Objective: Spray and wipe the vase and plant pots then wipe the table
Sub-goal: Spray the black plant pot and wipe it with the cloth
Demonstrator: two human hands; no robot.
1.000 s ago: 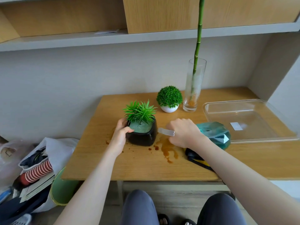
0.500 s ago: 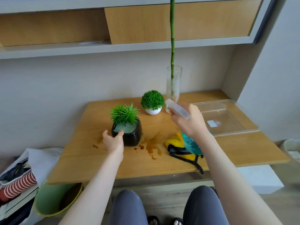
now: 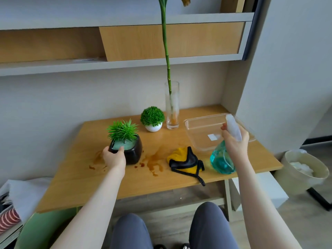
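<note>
Black plant pot [image 3: 132, 153] sits near-left on the table [image 3: 161, 180], my left hand [image 3: 114, 157] gripping its rim; my right hand [image 3: 233, 141] holds the spray bottle [image 3: 222, 159] well right, nozzle up.

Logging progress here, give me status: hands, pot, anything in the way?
Left hand grips black pot. Right hand holds spray bottle raised. Cloth beside brown spill, untouched.

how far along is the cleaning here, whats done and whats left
Nothing looks wiped: the cloth lies unused on the table, and brown spills remain. In hand: the left hand grips the black pot, the right hand holds the spray bottle. Left: white pot, glass vase, table.
</note>
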